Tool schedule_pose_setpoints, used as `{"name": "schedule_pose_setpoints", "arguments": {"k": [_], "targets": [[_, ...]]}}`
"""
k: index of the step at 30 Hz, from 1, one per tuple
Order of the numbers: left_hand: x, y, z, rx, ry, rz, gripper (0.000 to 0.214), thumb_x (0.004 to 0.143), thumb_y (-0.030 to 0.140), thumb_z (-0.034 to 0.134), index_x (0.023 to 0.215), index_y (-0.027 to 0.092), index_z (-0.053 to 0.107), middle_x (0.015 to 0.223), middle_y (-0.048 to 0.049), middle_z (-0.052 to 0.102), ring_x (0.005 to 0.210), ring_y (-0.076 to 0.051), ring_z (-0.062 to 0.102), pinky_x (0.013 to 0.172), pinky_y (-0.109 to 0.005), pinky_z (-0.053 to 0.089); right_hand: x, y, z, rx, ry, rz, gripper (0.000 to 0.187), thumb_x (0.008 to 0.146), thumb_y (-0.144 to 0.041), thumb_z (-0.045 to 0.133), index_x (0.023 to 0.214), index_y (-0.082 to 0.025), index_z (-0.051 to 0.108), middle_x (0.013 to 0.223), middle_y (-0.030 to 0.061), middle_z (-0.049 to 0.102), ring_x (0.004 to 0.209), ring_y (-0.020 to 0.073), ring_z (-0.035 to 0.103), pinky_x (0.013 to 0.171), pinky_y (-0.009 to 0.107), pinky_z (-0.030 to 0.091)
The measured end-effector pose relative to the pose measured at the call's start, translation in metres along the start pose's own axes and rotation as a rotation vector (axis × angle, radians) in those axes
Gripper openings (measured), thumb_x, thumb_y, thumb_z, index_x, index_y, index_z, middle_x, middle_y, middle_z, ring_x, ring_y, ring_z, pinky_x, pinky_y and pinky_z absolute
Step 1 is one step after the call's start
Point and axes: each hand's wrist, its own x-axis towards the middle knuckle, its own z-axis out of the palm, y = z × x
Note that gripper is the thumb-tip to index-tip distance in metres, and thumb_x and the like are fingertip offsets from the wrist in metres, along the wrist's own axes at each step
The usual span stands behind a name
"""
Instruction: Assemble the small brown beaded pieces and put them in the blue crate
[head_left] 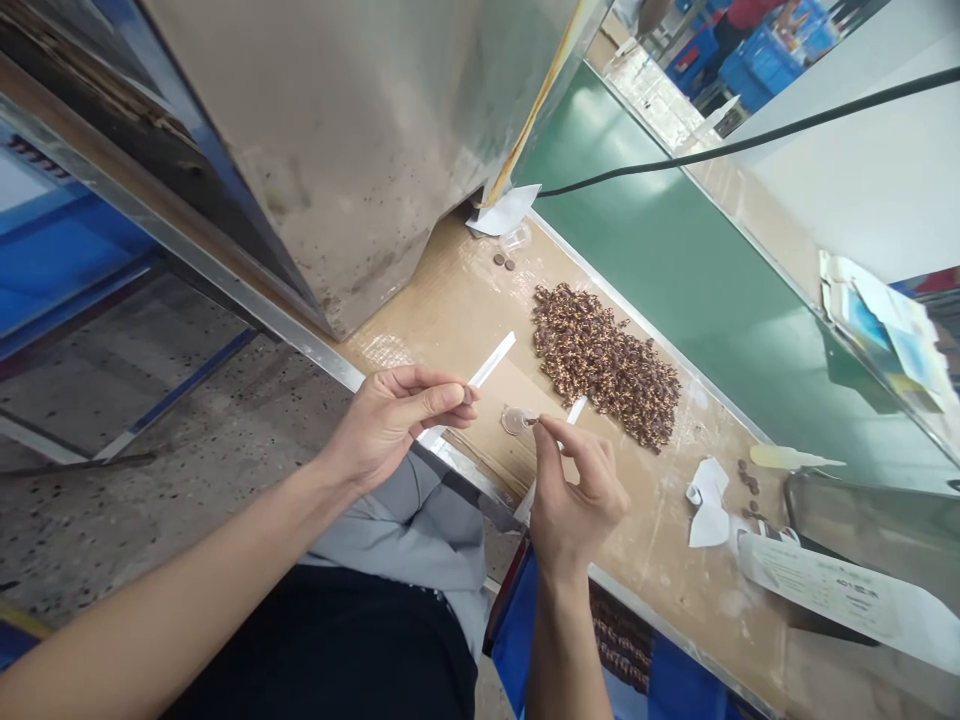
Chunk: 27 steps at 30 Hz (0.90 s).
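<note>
My left hand (pixel 394 415) is closed in a pinch on a tiny dark part at its fingertips, held just above the taped cardboard worktop (pixel 450 300). My right hand (pixel 574 490) pinches a small dark piece against a little clear plastic cap (pixel 514 420) lying on the worktop. A white strip (pixel 480 378) lies under and beyond my left fingertips, and a second white strip (pixel 576 409) shows behind my right fingers. A heap of small brown parts (pixel 604 362) lies just beyond both hands.
A large metal housing (pixel 360 130) stands at the left rear. A green conveyor belt (pixel 697 270) runs past the worktop, with a black cable (pixel 750 140) above it. White paper scraps (pixel 709 505), a printed label (pixel 847 595) and loose brown discs (pixel 748 482) lie at right.
</note>
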Motion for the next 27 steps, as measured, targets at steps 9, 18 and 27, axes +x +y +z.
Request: {"name": "schedule_pose_setpoints", "arguments": {"k": [9,18,27], "targets": [[-0.001,-0.001,0.000,-0.014,-0.002,0.005,0.029,0.079,0.037,0.117,0.092,0.020,0.097,0.098,-0.0089,0.096,0.080,-0.019,0.091,0.080,-0.027,0.078,0.003,0.001,-0.001,-0.036,-0.001,-0.095,0.007,0.116,-0.020,0.085,0.118,-0.026,0.089,0.107,0.0044,0.091,0.095,0.0249,0.082,0.091,0.041,0.065],[-0.001,-0.001,-0.001,-0.019,0.007,-0.011,0.029,0.079,0.035,0.117,0.092,0.019,0.097,0.099,-0.0099,0.096,0.081,-0.022,0.091,0.082,-0.031,0.078,0.006,-0.001,-0.004,-0.051,-0.033,-0.138,0.012,0.116,-0.017,0.084,0.120,-0.027,0.089,0.109,0.0034,0.091,0.095,0.0235,0.081,0.092,0.040,0.064],[-0.003,0.000,0.000,0.000,0.006,-0.020,0.031,0.078,0.037,0.117,0.092,0.018,0.096,0.099,-0.0106,0.096,0.081,-0.021,0.091,0.083,-0.031,0.077,0.012,0.000,-0.010,-0.102,-0.088,-0.204,0.017,0.118,-0.017,0.080,0.122,-0.031,0.090,0.112,0.0029,0.092,0.097,0.0262,0.080,0.096,0.045,0.063]]}}
